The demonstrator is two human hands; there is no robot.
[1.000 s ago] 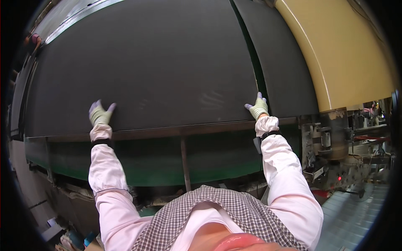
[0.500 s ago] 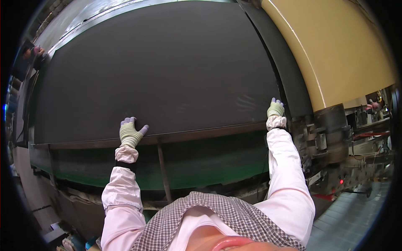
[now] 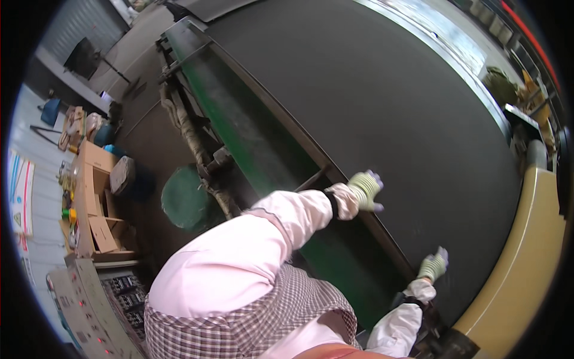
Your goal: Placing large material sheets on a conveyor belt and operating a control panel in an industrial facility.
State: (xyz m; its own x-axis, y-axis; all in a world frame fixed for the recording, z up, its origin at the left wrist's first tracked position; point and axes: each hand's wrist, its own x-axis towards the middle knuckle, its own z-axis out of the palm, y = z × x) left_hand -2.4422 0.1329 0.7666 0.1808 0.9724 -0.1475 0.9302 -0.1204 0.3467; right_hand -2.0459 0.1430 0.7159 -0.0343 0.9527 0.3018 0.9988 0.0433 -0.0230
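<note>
Lying across the machine, the wide dark sheet (image 3: 382,90) fills the middle and upper right of the view, its near edge along a brown metal rail (image 3: 287,116) and its lower right side by a big yellow roller (image 3: 520,245). The left hand (image 3: 365,190), gloved, is spread at that near edge, thumb apart from the fingers. The right hand (image 3: 433,266) lies farther along the same edge, fingers stretched out and pinching nothing visible; its thumb is not clear. How hard either hand presses cannot be told.

The chief danger, as I judge it, is at the roller: the right hand is the nearer one, and if the roller turns, a glove or the loose right sleeve (image 3: 397,326) could be drawn in where sheet and roller meet. Whether it is turning does not show. Uneven pressure from the two hands could skew the sheet or raise a wrinkle, and gritty gloves could mark its smooth face. Leaning this far, the person might slip, dropping an arm or the checked apron (image 3: 233,326) onto the green belt (image 3: 251,143) below the rail. The control box (image 3: 89,314) stands well apart from both hands, so a quick stop could come late.
</note>
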